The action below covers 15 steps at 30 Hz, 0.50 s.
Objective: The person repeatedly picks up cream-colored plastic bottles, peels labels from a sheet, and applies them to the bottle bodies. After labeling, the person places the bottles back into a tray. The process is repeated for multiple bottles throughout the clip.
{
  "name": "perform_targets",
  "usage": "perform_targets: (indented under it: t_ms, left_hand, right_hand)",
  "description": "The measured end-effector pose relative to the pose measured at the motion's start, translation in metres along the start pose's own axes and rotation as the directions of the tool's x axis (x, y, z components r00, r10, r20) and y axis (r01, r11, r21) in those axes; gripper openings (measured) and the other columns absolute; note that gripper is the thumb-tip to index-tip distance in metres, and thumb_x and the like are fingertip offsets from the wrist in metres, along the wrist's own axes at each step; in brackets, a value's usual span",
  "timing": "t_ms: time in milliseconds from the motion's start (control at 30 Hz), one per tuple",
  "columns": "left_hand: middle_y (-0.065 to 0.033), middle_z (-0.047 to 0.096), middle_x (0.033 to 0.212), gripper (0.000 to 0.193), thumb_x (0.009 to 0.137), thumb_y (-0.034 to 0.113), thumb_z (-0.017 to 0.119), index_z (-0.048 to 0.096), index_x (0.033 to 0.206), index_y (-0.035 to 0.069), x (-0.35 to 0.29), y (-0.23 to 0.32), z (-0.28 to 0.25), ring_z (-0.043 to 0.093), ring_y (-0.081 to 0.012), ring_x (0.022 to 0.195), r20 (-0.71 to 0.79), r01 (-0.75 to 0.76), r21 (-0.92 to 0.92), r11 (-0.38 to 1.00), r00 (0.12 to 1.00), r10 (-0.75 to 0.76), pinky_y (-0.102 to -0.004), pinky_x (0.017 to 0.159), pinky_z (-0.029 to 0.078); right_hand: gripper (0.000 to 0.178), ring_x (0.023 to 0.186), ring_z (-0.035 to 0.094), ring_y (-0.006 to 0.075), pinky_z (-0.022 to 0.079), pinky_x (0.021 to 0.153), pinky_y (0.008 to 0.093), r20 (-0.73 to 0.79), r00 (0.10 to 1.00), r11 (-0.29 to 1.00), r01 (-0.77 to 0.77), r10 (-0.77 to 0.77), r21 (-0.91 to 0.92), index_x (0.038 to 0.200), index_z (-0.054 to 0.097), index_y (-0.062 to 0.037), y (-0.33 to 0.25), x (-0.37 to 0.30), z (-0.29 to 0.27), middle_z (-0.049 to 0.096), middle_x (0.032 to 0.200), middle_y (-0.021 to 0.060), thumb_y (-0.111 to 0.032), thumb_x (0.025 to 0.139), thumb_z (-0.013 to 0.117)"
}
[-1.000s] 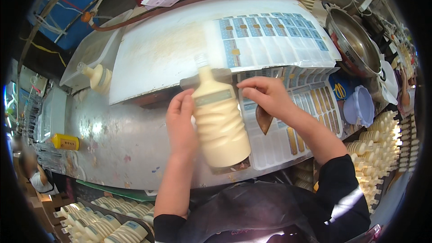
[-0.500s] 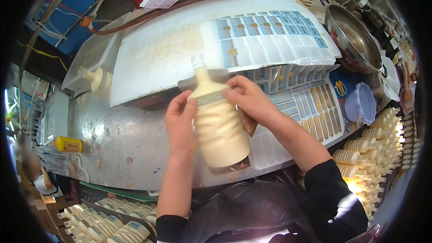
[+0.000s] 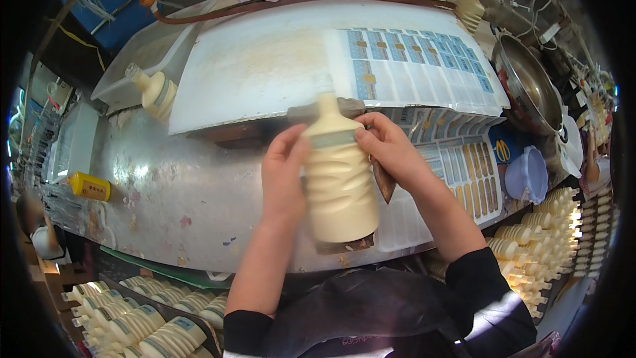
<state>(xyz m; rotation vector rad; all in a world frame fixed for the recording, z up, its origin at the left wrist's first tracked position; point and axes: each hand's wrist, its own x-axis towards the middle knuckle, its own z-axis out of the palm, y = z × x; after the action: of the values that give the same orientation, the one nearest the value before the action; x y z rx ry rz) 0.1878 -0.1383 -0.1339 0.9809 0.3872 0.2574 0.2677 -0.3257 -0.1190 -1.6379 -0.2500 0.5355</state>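
A cream bottle [image 3: 341,192] with wavy ridged sides and a clear threaded neck lies in front of me, neck pointing away. A grey-green label band [image 3: 333,139] crosses its shoulder. My left hand [image 3: 285,172] is closed at the bottle's left side, thumb and fingertips by the band's left end. My right hand [image 3: 391,149] grips the other side, its thumb pressed at the band's right end and the remaining fingers curled. A brown pointed piece [image 3: 382,181] sticks out below the right hand; whether it is held cannot be told. Beneath the bottle, a dark support [image 3: 351,246] shows.
A white board [image 3: 252,59] bears blue label sheets [image 3: 424,59]. More label sheets [image 3: 474,172] lie on the metal table [image 3: 192,192]. Around stand another bottle [image 3: 159,96], a yellow container [image 3: 91,187], a lilac bucket [image 3: 528,176] and a large pan [image 3: 527,79]. Several bottles [image 3: 152,321] fill trays.
The whole view has shifted and turned slightly, so the bottle and both hands appear farther right. Both hands stay on the bottle at the label band.
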Motion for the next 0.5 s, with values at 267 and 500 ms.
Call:
perform_targets:
  t_ms: [267,500]
  left_hand:
    - [-0.0096,0.068,0.115,0.032,0.097,0.009,0.070,0.062,0.126,-0.001,-0.0018,-0.0007,0.0004,0.065,-0.0146,0.102,0.027,-0.016,0.007,1.000,1.000,0.015,-0.0294,0.091,0.054]
    - [-0.0091,0.064,0.120,0.034,0.099,0.007,0.065,0.059,0.131,-0.001,-0.0045,0.0019,0.0001,0.062,-0.0145,0.105,0.010,0.009,-0.019,1.000,1.000,-0.009,-0.0295,0.094,0.052]
  right_hand:
    - [0.033,0.080,0.056,0.0053,0.046,0.072,0.0227,-0.019,1.000,1.000,-0.013,0.013,-0.001,0.125,0.056,-0.0020,-0.0068,-0.0026,0.0045,0.063,0.091,0.0000,-0.025,0.103,0.064]
    - [0.034,0.074,0.055,0.0038,0.044,0.065,0.0208,-0.022,1.000,1.000,-0.003,0.003,0.005,0.126,0.056,-0.0024,-0.0070,-0.0027,0.0057,0.062,0.088,-0.0020,-0.029,0.105,0.060]
